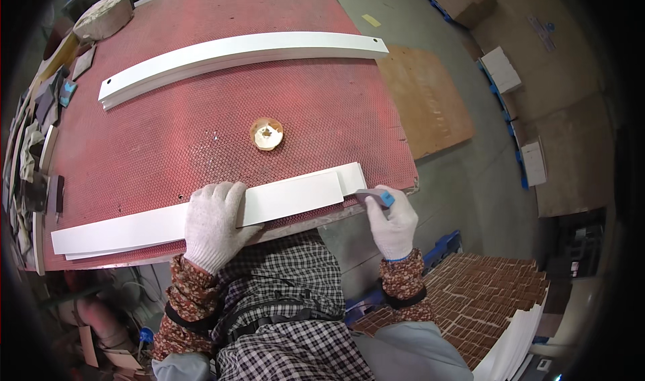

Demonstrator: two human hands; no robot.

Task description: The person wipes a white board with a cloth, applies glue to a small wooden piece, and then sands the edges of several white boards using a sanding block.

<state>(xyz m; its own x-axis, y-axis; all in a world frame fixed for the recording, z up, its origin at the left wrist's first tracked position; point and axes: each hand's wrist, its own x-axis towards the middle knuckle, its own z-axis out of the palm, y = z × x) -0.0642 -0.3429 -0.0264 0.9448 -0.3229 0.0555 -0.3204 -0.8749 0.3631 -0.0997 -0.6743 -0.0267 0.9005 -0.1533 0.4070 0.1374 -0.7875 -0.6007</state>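
Two long white boards overlap along the near edge of the red table (322,119). The upper white board (289,198) lies slightly askew, so the lower white board (352,177) shows past its right end. Across the upper board rests my left hand (213,223), in a pale knit glove, its fingers over the far edge and its thumb by the near edge. My gloved right hand (393,225) is closed on a small grey-and-blue block (380,197) at the boards' right end. Whether the block touches the lower board's end I cannot tell.
Farther back lies a stack of white boards (242,49) with dark holes near its ends. A small round dish (267,134) with pale contents sits mid-table. Cloths and scraps (50,106) crowd the left edge. Stacked brown strips (463,294) stand low on my right.
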